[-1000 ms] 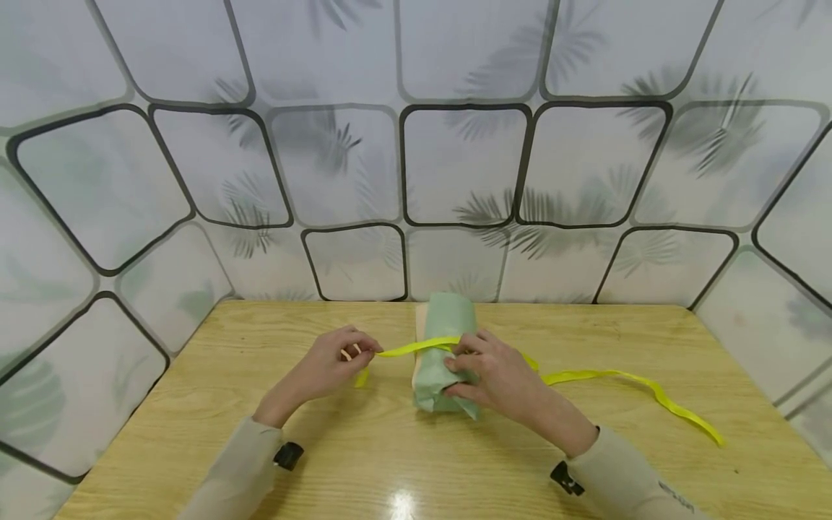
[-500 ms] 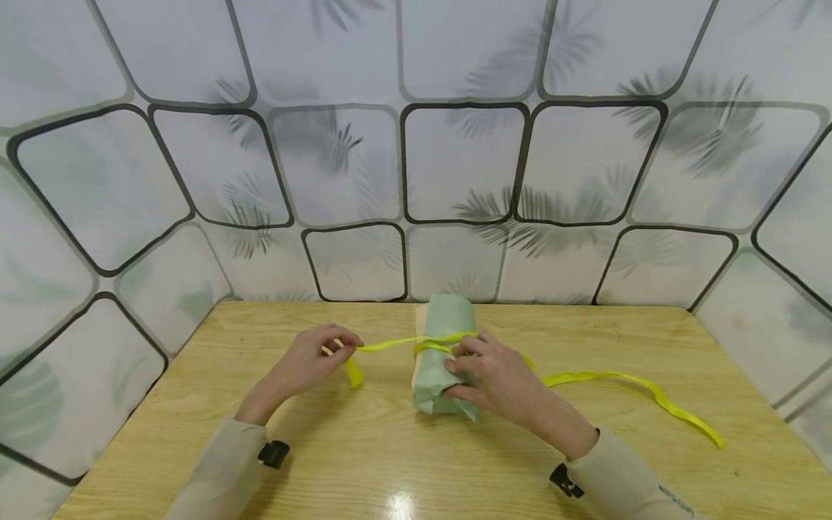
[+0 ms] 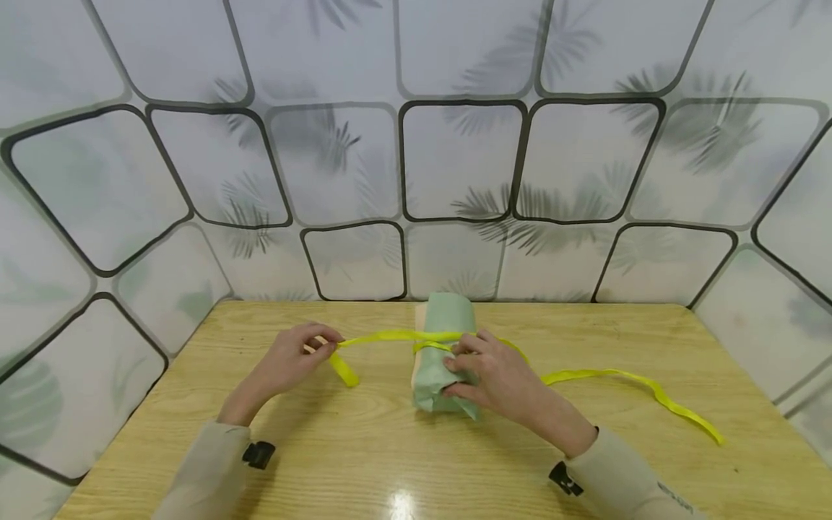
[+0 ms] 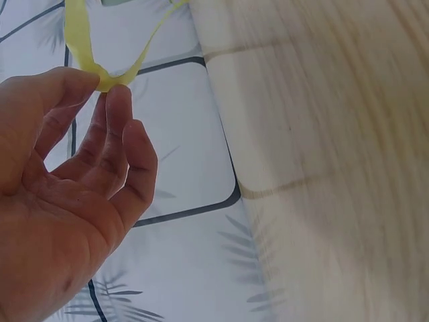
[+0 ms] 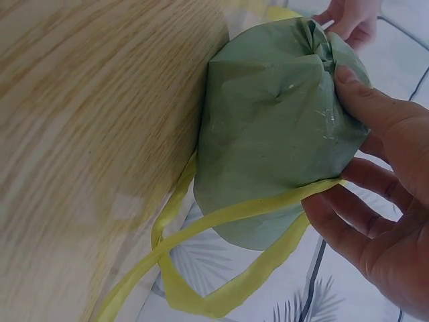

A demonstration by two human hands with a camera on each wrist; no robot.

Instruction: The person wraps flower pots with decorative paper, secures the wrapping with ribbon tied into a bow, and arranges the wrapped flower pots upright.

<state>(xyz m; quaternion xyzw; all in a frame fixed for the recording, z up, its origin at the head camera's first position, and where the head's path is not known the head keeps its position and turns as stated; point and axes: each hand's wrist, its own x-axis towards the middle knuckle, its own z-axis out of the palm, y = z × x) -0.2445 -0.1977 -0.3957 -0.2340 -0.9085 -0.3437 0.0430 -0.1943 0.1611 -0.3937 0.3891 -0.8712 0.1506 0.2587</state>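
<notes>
- 2 bare hands were at work over the table [image 3: 364,448], with the parcel [image 3: 450,314] between them.
- The left hand [image 3: 289,357], well apart from the parcel, pinched the yellow ribbon [image 3: 383,336] between thumb and fingertip; its other fingers were loosely bent, with gaps between them.
- 1 short end of ribbon hung from that pinch down toward the table.
- The right hand [image 3: 497,377] held the parcel, its fingers bent and spread no wider than the paper they touched; in the right wrist view its thumb pressed the gathered folds at 1 end, and 1 fingertip met the ribbon.
- The parcel lay on the table near the back edge, wrapped in green paper, a peach strip showing along its left side.
- 2 strands of ribbon crossed the parcel's top, 1 just beyond the other, the farther running to the left hand.
- 1 long ribbon tail lay wavy on the table to the right of the right hand.
- 2 pale sleeves [image 3: 201,469] reached in from below, each with a black device [image 3: 258,455] at the wrist.
- Behind stood the wall [image 3: 464,162], patterned with rounded frames and grey leaves.
</notes>
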